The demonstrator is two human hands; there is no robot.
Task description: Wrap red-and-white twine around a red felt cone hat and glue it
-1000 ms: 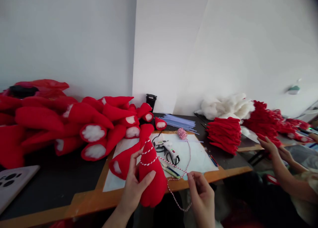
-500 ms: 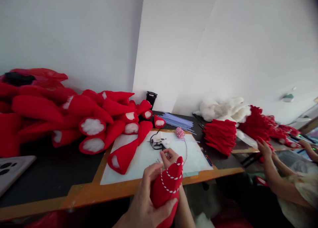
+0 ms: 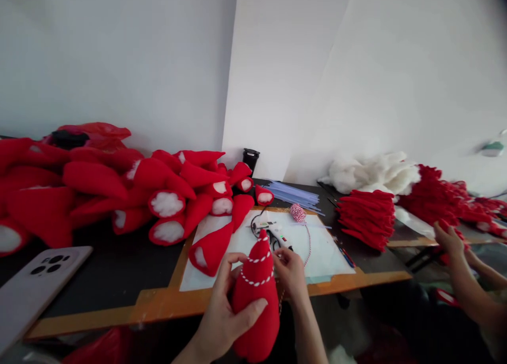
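Observation:
My left hand (image 3: 222, 311) is wrapped round a red stuffed felt cone (image 3: 257, 324), its tip pointing up. White-and-red twine (image 3: 257, 283) winds round the upper part of the cone in spaced turns. Close against the cone's right side, my right hand (image 3: 292, 274) has its fingers pinched together on the twine, though the cone partly hides the fingertips. From that hand the cord trails down beside the cone. A ball of twine (image 3: 298, 212) rests on the white board (image 3: 325, 253), its strand running toward my right hand. Behind the cone lies a white glue gun (image 3: 277, 233).
Stuffed red cones (image 3: 166, 203) with white filling are heaped at left, near a phone (image 3: 47, 279). Pale purple sticks (image 3: 295, 195) lie at the back. To the right are stacked red felt pieces (image 3: 366, 218), white stuffing (image 3: 372, 174) and a co-worker's hands (image 3: 451, 242).
My right hand has come round from behind the cone to its right side. The cone stands more upright and lower in view. The camera view has turned somewhat left.

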